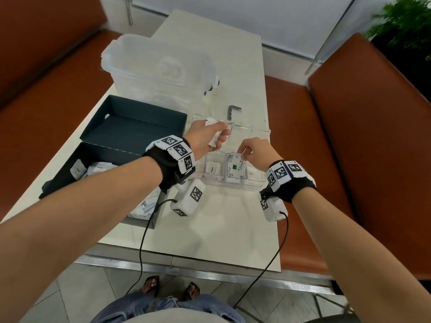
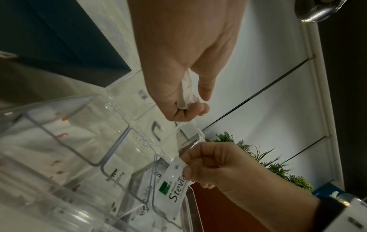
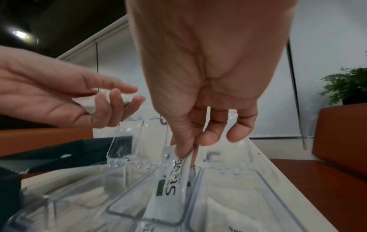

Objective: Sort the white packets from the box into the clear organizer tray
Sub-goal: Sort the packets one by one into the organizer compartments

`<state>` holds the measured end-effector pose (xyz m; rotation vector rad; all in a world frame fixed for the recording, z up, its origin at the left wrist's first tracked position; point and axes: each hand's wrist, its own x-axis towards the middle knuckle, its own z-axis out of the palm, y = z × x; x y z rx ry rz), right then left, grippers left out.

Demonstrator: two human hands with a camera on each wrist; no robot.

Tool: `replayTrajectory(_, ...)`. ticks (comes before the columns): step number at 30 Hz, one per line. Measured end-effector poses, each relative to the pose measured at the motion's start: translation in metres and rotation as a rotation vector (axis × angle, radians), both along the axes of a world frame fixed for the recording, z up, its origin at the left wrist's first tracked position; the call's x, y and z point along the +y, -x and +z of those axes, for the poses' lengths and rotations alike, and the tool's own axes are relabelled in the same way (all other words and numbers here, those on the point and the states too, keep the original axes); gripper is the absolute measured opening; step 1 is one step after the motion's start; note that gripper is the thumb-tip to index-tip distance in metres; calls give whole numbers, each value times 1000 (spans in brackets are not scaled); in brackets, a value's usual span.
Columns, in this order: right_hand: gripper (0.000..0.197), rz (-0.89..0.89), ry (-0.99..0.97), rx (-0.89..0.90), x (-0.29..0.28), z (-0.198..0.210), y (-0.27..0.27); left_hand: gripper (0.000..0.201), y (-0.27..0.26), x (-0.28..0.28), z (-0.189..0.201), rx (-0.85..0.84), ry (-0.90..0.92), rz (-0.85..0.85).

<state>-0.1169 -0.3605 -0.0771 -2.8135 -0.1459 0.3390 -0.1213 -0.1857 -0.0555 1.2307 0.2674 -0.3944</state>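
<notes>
Centre frame: right hand (image 1: pixel 256 151) pinches a Stevia packet (image 1: pixel 236 167) in the tray (image 1: pixel 233 186); left hand (image 1: pixel 205 138) grips white packets (image 1: pixel 215 136) above.

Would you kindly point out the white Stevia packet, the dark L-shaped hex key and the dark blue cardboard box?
White Stevia packet (image 1: pixel 236 168), head view, its printed face.
Dark L-shaped hex key (image 1: pixel 231 112), head view, its long arm.
Dark blue cardboard box (image 1: pixel 109 152), head view, its far wall.

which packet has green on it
The Stevia packet pinched by the right hand over the tray's middle compartment; the others show only white and dark print.
</notes>
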Motion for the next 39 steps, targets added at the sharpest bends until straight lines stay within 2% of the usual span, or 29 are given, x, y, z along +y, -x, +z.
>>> replayTrajectory(3, 11, 31, 133, 20, 9, -7, 0, 10, 0, -1, 0, 10, 1, 4)
replayTrajectory(6, 8, 40, 223, -48, 16, -16, 3, 11, 1, 0, 0, 17, 3, -1)
replayTrajectory(15, 5, 132, 291, -223, 15, -27, 8, 13, 1, 1, 1, 31, 4, 7)
replayTrajectory(24, 25, 188, 488, -72, 17, -34, 13, 12, -1, 2, 1, 51, 32, 15)
replayTrajectory(28, 24, 180, 485, -62, 19, -35, 15, 13, -2, 2, 1, 62, 57, 9)
replayTrajectory(32, 25, 169, 453, -46, 17, -32, 18, 17, 1, 1, 5, 104, 158, -2)
replayTrajectory(35, 21, 152, 340, -75, 14, -24, 21, 31, 2, 2, 7, 93, 205, -23)
replayTrajectory(39, 15, 47, 114, -247, 3, 1, 24, 40, -2, -3, 7, 7, 151, -92)
